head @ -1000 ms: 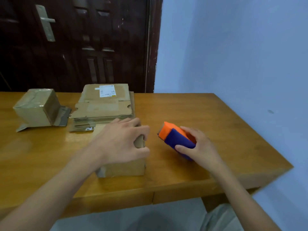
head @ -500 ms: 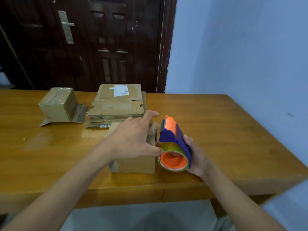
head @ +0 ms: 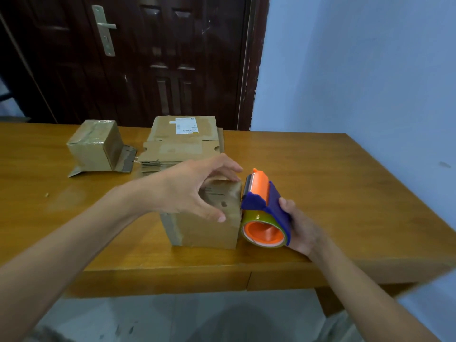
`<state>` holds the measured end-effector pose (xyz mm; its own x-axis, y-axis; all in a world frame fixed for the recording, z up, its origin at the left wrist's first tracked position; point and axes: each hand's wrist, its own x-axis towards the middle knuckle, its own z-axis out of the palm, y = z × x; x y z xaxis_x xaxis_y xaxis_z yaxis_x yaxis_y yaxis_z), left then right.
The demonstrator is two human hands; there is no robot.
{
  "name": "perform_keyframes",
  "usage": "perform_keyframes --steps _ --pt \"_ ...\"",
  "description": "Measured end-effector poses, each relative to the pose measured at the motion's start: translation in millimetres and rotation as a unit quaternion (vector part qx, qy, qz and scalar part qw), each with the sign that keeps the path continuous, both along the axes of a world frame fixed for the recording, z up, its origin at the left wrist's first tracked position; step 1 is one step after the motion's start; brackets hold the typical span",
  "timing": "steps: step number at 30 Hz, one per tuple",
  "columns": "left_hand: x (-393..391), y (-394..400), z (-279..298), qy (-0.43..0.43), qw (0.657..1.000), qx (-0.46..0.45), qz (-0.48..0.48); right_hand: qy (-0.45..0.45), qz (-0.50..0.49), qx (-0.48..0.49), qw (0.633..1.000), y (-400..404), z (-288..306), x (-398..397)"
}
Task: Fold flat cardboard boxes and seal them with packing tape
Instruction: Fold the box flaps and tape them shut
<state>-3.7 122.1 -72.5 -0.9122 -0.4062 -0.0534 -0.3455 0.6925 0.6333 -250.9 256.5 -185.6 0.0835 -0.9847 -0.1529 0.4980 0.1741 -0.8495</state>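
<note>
A small folded cardboard box (head: 209, 228) stands near the table's front edge. My left hand (head: 195, 191) grips its top, thumb on the near face and fingers over the far edge. My right hand (head: 299, 227) holds a blue and orange tape dispenser (head: 265, 211) with a roll of tape in it. The dispenser's orange head rests against the box's upper right edge. A stack of flat cardboard boxes (head: 181, 144) with a white label lies behind the box.
A taped-up box (head: 96, 144) with loose flaps sits at the back left of the wooden table (head: 320, 183). A dark door (head: 138, 58) stands behind the table, and a pale blue wall runs along the right side.
My right hand lifted the tape dispenser off the table, turned it and brought it against the box's right side. My left hand stayed on top of the box.
</note>
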Motion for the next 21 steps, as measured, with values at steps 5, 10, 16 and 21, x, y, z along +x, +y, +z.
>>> perform_keyframes --steps 5,10,16,21 --pt "12 9 -15 0.065 0.998 -0.013 0.021 0.009 0.032 -0.008 0.999 -1 4 2" --pt "15 9 -24 0.099 0.995 -0.024 0.016 0.03 0.063 -0.021 0.997 -4 9 1" --pt "11 2 -21 0.095 0.995 -0.032 0.011 0.036 0.093 -0.011 0.995 -16 9 -10" --pt "10 -1 -22 0.103 0.994 -0.025 0.007 0.048 0.131 -0.029 0.99 -26 10 -13"
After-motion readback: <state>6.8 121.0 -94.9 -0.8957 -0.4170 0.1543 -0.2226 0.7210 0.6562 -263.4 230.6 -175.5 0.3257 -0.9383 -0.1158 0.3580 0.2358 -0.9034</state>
